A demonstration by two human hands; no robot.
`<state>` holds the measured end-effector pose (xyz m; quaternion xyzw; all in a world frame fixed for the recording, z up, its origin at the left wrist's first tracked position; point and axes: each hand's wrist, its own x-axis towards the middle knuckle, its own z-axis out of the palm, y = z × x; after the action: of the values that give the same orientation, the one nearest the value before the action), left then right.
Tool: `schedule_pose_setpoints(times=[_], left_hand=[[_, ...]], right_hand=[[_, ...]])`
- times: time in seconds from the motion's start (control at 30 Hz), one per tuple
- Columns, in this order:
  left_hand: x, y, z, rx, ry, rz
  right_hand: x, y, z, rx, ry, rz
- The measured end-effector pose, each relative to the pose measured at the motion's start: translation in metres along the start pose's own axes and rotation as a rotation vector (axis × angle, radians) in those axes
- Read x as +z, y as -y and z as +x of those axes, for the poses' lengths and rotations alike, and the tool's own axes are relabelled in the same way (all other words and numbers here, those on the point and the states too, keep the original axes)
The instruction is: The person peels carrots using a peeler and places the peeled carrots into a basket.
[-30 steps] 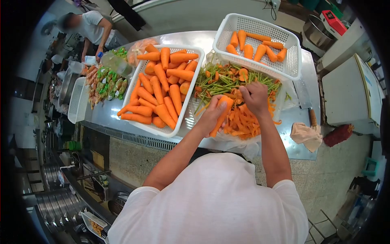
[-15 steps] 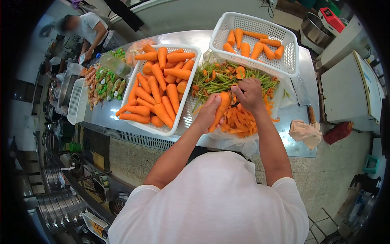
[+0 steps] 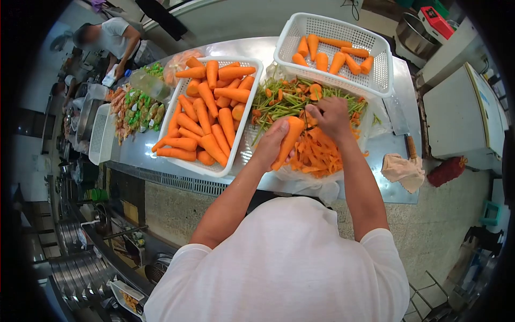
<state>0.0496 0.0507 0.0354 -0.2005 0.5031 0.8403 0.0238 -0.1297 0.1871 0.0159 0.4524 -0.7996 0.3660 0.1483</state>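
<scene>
Person wears a plain white shirt (image 3: 273, 263), cloth thin-looking and lightly creased, soft grey shading along the folds, with a small notch-like fold at the front edge toward the person's right. Sleeves short and of the same white: left sleeve (image 3: 184, 261) and right sleeve (image 3: 384, 252) both end above the elbow, leaving left forearm (image 3: 230, 205) and right forearm (image 3: 361, 189) uncovered. Left hand (image 3: 274, 141) and right hand (image 3: 335, 117) bare; narrow dark patch (image 3: 259, 199) beyond the shirt's front edge, too little seen to name.
</scene>
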Motion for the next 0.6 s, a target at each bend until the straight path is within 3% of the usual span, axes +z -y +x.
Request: schedule_pose_setpoints(times=[0.13, 0.2, 0.27, 0.33, 0.4, 0.47, 0.53, 0.6], left_hand=[[0.005, -0.001, -0.005, 0.017, -0.062, -0.026], [-0.003, -0.002, 0.006, 0.007, -0.002, 0.025], [0.009, -0.006, -0.001, -0.017, -0.021, 0.037], [0.015, -0.013, -0.005, 0.012, -0.001, -0.02], [0.009, -0.012, 0.001, 0.019, -0.039, 0.033], [0.007, -0.006, 0.005, 0.013, -0.047, 0.092], [0.0, -0.005, 0.004, -0.035, 0.071, 0.008], [-0.002, -0.008, -0.001, -0.03, 0.123, -0.02]], right_hand=[[-0.01, 0.007, -0.007, 0.065, -0.029, 0.075], [-0.01, 0.017, -0.002, -0.159, -0.022, 0.103], [0.0, -0.009, -0.007, -0.119, 0.002, 0.161], [-0.003, -0.018, -0.001, 0.125, 0.052, -0.01], [-0.004, -0.005, -0.005, 0.1, 0.021, 0.033], [-0.011, 0.018, 0.002, -0.185, -0.082, 0.151], [-0.003, 0.003, -0.004, -0.145, -0.048, 0.15], [0.001, -0.028, -0.005, 0.183, 0.078, -0.114]])
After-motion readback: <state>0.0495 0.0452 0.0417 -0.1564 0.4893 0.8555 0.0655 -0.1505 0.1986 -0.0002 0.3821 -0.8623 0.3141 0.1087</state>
